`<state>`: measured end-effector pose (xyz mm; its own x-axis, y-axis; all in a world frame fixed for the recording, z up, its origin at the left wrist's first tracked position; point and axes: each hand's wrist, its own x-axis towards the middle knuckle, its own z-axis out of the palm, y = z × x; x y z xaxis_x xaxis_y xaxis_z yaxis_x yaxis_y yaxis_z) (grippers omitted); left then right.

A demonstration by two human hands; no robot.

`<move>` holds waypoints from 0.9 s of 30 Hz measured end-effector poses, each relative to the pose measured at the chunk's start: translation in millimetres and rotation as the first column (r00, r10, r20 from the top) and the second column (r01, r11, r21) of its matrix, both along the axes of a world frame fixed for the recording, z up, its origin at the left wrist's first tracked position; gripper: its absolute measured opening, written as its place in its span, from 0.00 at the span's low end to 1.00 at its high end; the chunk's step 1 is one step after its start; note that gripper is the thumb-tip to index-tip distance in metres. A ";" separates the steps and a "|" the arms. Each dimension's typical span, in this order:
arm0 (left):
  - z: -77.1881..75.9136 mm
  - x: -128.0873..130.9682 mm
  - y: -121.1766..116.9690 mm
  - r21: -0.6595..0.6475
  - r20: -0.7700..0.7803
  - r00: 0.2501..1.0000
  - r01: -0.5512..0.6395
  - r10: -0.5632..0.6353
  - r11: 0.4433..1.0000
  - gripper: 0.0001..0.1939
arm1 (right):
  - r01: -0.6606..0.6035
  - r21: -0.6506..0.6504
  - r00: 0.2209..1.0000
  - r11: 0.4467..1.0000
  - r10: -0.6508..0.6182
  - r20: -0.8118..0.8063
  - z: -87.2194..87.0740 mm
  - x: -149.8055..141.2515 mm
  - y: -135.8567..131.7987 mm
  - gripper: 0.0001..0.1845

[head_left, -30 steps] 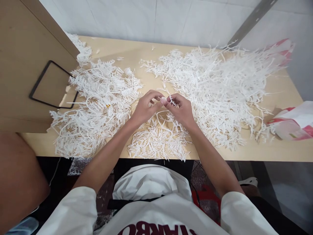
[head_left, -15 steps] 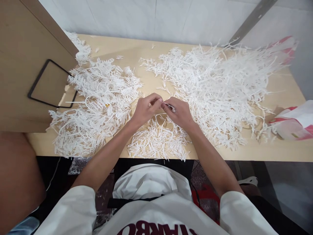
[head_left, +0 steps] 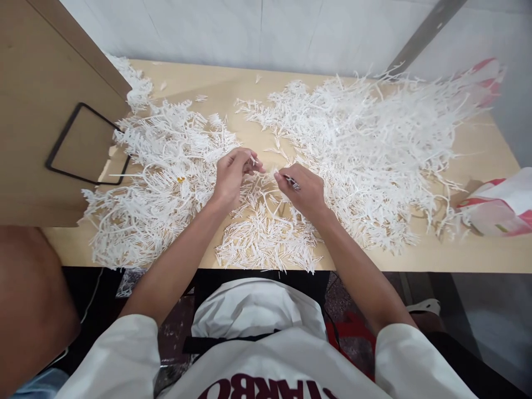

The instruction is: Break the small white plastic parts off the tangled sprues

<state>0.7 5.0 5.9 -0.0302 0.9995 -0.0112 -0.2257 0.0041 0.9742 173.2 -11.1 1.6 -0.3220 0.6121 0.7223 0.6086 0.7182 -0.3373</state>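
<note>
One branching white strand (head_left: 292,183) sits within the curled right hand (head_left: 306,191), its visible length slanting from near the thumb and forefinger back toward the palm; the fingers hide most of it, so its full shape cannot be told. The right thumb and forefinger are pressed together, and that hand appears to be closed on the strand. The left hand (head_left: 230,176) is the farther one: it hangs across a narrow gap to the strand's left, fingers bent toward it, with a thin white sliver (head_left: 252,160) showing at the fingertips; whether these clamp it or merely touch it, I cannot tell. The key relation is this sideways one, strand on the right, left fingertips facing it, the two hands apart. Below the hands, by the near edge, lies one small heap of short white sticks (head_left: 268,241). Outward from there are two large piles, the left pile (head_left: 166,166) beside the left forearm and the wider right pile (head_left: 366,144) beyond the right hand; their pieces are too many to count. One yellow bit (head_left: 180,179) shows in the left pile. Farther out, one cardboard box (head_left: 87,66) stands at the left of the table (head_left: 208,77), and two red-and-white bags (head_left: 505,208) show at the right.
</note>
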 end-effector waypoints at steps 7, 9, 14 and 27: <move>4.9 -6.5 -3.3 0.393 -0.499 0.861 0.129 0.093 0.910 0.11 | 0.039 -0.256 0.991 0.966 -0.070 -0.114 3.8 -1.4 1.8 0.11; 2.8 -4.5 -5.9 0.435 -0.614 0.787 0.270 0.063 0.859 0.13 | 0.011 -0.260 0.991 0.966 -0.045 -0.123 1.1 -0.8 2.8 0.11; -7.9 -3.1 -5.8 0.574 -0.694 0.673 0.303 0.256 0.761 0.12 | -0.038 -0.272 0.994 0.962 0.008 -0.110 -4.4 -0.7 3.5 0.11; -6.4 -6.1 -8.1 0.668 -0.721 0.515 0.339 0.464 0.663 0.08 | -0.026 -0.201 0.999 0.979 0.033 0.032 0.5 -2.6 0.0 0.09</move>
